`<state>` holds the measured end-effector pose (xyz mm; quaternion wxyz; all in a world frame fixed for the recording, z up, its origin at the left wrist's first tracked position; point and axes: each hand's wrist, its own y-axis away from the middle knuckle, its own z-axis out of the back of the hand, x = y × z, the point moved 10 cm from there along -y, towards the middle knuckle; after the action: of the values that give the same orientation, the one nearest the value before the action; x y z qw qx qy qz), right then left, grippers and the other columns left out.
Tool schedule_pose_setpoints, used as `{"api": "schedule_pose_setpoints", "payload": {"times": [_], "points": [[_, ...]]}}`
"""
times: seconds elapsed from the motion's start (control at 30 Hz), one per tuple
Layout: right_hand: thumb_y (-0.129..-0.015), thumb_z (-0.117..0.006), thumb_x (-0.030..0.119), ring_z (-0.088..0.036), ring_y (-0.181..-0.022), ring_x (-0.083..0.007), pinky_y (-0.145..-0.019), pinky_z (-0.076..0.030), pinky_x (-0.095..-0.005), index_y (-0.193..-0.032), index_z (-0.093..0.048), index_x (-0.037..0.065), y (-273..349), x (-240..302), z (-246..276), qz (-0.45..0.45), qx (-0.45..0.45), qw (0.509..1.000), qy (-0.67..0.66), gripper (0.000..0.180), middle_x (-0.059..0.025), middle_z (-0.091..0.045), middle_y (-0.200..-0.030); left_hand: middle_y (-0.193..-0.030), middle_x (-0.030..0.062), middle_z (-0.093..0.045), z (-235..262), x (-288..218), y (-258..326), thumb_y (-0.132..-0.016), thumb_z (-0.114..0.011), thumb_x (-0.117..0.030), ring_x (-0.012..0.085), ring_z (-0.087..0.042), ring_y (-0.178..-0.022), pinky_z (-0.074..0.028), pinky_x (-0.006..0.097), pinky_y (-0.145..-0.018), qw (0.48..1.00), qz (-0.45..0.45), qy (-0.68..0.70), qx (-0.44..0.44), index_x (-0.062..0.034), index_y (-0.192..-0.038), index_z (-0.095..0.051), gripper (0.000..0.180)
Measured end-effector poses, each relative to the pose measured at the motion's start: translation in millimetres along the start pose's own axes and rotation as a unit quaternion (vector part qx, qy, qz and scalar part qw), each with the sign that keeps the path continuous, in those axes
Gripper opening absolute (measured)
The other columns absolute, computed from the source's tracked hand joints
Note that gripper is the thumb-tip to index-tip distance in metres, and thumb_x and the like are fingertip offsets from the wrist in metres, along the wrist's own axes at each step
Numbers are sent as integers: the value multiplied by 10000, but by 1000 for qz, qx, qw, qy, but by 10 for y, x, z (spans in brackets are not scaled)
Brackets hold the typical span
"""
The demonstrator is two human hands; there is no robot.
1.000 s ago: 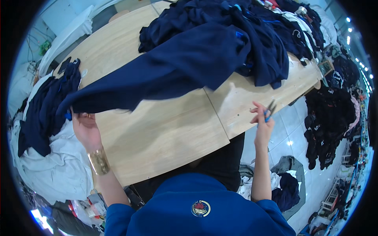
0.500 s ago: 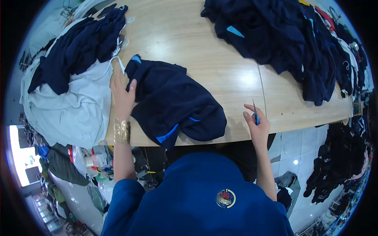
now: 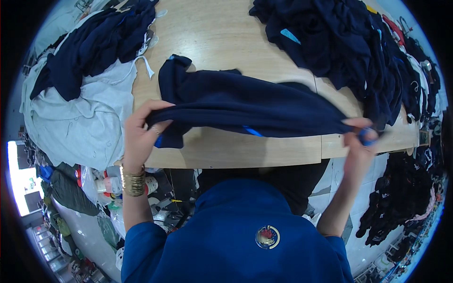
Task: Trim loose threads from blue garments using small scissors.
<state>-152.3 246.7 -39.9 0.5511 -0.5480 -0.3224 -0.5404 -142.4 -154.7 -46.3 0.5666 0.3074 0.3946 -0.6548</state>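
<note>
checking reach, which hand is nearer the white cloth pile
Left. The left hand grips the navy garment right beside the white cloth pile; the right hand is far across the table.

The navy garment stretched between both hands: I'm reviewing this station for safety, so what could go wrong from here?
1. The right hand pinches the navy garment while also holding a small blue-handled tool; it might snag the cloth or nick a finger.
2. That grip sits beside the dark clothing pile, so a pull could drag pieces off the wooden table.

Light wooden table [image 3: 222,28], navy garment [image 3: 245,101] stretched across it, dark clothes pile [image 3: 358,42], grey-white cloth [image 3: 80,118]
</note>
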Motion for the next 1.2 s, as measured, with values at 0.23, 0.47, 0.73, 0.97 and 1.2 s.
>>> {"api": "schedule_pose_setpoints", "payload": {"times": [0.23, 0.47, 0.73, 0.97, 1.2], "points": [[-844, -586, 104, -336, -507, -27, -452, -262, -195, -912, -641, 42, -128, -365, 106, -92, -9, 984, 150, 108, 46, -472, -610, -931, 98, -623, 439, 589, -445, -789, -607, -96, 232, -588, -860, -436, 304, -797, 949, -29, -272, -157, -24, -1008, -600, 231], [-877, -515, 112, -366, -495, -24, -443, -297, -178, -999, -647, 61, 322, -1171, 365, -230, 4, 970, 78, 186, 39, -479, -625, -1043, 80, -563, -160, 503, -388, -794, -595, -98, 217, -567, -926, -442, 311, -800, 989, 8, -105, -101, -77, -1058, -597, 265], [-708, -632, 4, -394, -620, -35, -562, -344, -189, -1050, -627, 68, -350, -648, -652, -71, 116, 987, 89, 349, 35, -562, -945, -1081, 130, -563, -1649, 6, -899, -757, -658, -232, 277, -505, -1024, -374, 358, -907, 946, -168, -265, 75, -15, -1098, -543, 420], [-616, -699, 20, -420, -629, -56, -590, -367, -189, -1245, -495, 97, -478, -424, -1494, -104, 405, 905, -75, 666, 20, -585, -1050, -769, 53, -601, -1230, -952, -784, -799, -635, -181, 125, -544, -715, -434, 252, -683, 936, -85, 106, 323, 12, -942, -577, 246], [-631, -755, 112, -426, -724, -64, -618, -341, -211, -1027, -607, 47, 5, -283, -1989, -60, 492, 863, -99, 428, 30, -543, -913, -886, 60, -605, -431, -603, -655, -655, -730, -160, 129, -564, -800, -450, 249, -752, 933, -28, 331, 142, 8, -1004, -584, 413]]}}
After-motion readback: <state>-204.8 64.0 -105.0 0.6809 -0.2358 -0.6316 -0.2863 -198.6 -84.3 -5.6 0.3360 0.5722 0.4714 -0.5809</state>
